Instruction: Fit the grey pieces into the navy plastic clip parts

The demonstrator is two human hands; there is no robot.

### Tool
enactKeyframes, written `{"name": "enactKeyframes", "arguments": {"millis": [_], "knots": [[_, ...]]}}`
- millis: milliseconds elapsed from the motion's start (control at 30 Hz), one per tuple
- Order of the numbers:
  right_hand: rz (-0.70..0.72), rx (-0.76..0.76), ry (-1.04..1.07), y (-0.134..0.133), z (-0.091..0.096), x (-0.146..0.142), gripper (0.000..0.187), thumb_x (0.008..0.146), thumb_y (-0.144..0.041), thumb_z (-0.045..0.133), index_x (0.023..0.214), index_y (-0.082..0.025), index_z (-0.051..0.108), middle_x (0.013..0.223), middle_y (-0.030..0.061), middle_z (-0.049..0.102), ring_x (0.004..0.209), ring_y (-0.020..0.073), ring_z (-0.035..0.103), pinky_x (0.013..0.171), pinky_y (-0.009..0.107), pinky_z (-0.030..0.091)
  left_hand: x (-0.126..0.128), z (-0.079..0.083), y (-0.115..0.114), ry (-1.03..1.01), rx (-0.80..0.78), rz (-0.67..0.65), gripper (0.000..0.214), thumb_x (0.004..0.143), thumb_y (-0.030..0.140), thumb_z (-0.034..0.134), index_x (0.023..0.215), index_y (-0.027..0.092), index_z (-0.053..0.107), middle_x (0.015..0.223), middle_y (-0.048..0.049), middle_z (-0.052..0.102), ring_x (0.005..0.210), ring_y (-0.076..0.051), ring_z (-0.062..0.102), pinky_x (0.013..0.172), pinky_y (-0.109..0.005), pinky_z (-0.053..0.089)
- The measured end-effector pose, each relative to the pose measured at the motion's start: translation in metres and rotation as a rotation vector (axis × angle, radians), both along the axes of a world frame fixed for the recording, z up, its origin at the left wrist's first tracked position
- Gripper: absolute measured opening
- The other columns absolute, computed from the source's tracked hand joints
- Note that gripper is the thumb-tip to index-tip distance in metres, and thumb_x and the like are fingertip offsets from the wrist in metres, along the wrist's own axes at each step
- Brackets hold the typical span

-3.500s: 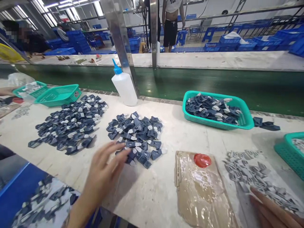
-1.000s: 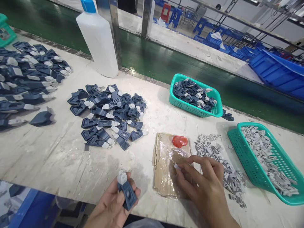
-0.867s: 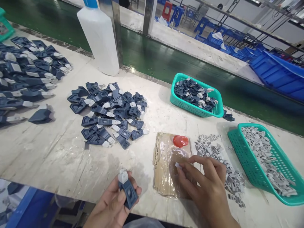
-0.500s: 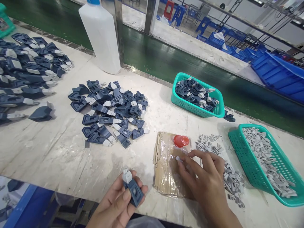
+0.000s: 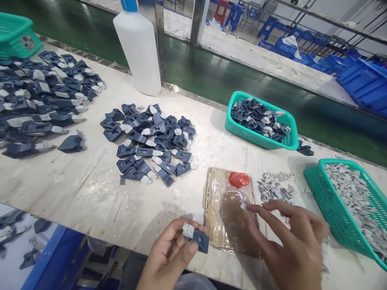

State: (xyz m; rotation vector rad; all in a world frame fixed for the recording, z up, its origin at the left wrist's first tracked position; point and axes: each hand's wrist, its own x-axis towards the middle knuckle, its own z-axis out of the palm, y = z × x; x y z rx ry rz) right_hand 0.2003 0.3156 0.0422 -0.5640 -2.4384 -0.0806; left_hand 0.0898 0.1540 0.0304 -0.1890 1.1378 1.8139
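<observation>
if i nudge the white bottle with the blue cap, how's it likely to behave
The white bottle would probably tip rather than slide if pushed high, since it stands tall on a narrow base. Its smooth, plastic-looking wall may give a little when squeezed. The metal post close behind it might check a backward fall.

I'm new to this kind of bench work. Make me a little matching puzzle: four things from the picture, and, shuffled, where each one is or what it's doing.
1. Left hand
2. Right hand
3. Bottle
4. Red object

A. On the cardboard
B. Pinching a small pale piece
C. Upright beside a metal post
D. Holding a navy part with a whitish end

Pairs: 1-D, 2-B, 3-C, 4-A
</observation>
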Motion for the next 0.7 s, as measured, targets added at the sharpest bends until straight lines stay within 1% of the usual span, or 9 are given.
{"name": "enactKeyframes", "arguments": {"millis": [67,167,267,333,400,467,567,700], "knots": [[-0.002,-0.001,0.005,0.0,-0.001,0.0,0.01,0.076,-0.019,0.068,0.085,-0.017,0.063,0.087,0.0079,0.057,0.077,0.0183,0.048,0.074,0.037,0.033,0.001,-0.001,0.0,0.03,-0.004,-0.012,0.017,0.065,0.034,0.079,0.079,0.026,0.074,0.081,0.0011,0.077,0.084,-0.013,0.068,0.079,-0.018,0.048],[0.03,0.007,-0.049,0.001,-0.002,0.002,0.011,0.077,-0.02,0.068,0.085,-0.017,0.062,0.089,0.0089,0.058,0.079,0.0198,0.048,0.075,0.039,0.033,0.002,-0.006,0.0,0.048,0.006,-0.015,0.017,0.065,0.035,0.078,0.079,0.027,0.073,0.083,0.0025,0.077,0.085,-0.013,0.067,0.081,-0.02,0.047],[0.004,-0.004,-0.02,-0.004,0.002,0.004,0.014,0.078,-0.019,0.066,0.091,-0.019,0.062,0.09,0.0076,0.056,0.078,0.0194,0.048,0.074,0.039,0.032,0.004,-0.01,-0.001,0.045,-0.01,-0.025,0.018,0.064,0.036,0.078,0.08,0.027,0.073,0.084,0.0024,0.077,0.089,-0.015,0.067,0.083,-0.021,0.046],[0.064,-0.092,-0.007,-0.014,0.006,0.005,0.015,0.079,-0.019,0.064,0.093,-0.019,0.06,0.09,0.0073,0.053,0.079,0.0191,0.047,0.073,0.038,0.032,0.005,-0.01,-0.002,0.068,-0.053,-0.027,0.018,0.065,0.036,0.078,0.08,0.027,0.073,0.085,0.0025,0.077,0.089,-0.014,0.066,0.08,-0.017,0.045],[0.182,-0.207,-0.018,-0.025,0.008,0.003,0.016,0.078,-0.016,0.063,0.093,-0.018,0.059,0.089,0.0068,0.05,0.081,0.0188,0.046,0.072,0.036,0.033,0.006,-0.009,-0.003,0.086,-0.09,-0.028,0.018,0.065,0.037,0.077,0.08,0.027,0.072,0.085,0.0041,0.076,0.085,-0.011,0.065,0.076,-0.014,0.044],[0.267,-0.289,-0.022,-0.035,0.007,0.0,0.018,0.075,-0.013,0.063,0.092,-0.018,0.058,0.087,0.0059,0.048,0.084,0.0182,0.045,0.071,0.033,0.036,0.006,-0.009,-0.003,0.081,-0.098,-0.037,0.018,0.066,0.038,0.077,0.08,0.028,0.072,0.083,0.0051,0.076,0.081,-0.01,0.064,0.072,-0.014,0.044],[0.297,-0.344,0.006,-0.043,0.001,-0.005,0.021,0.074,-0.01,0.064,0.092,-0.019,0.058,0.087,0.0053,0.047,0.085,0.0173,0.045,0.071,0.031,0.038,0.006,-0.009,-0.004,0.067,-0.072,-0.058,0.019,0.066,0.038,0.077,0.081,0.027,0.072,0.084,0.0033,0.076,0.077,-0.011,0.064,0.069,-0.017,0.044],[0.302,-0.368,0.015,-0.046,-0.004,-0.01,0.021,0.073,-0.01,0.065,0.091,-0.018,0.06,0.086,0.005,0.048,0.084,0.0167,0.045,0.071,0.031,0.038,0.006,-0.009,-0.004,0.06,-0.05,-0.057,0.019,0.066,0.037,0.077,0.081,0.027,0.072,0.085,0.0027,0.076,0.077,-0.011,0.063,0.07,-0.016,0.044]]}}
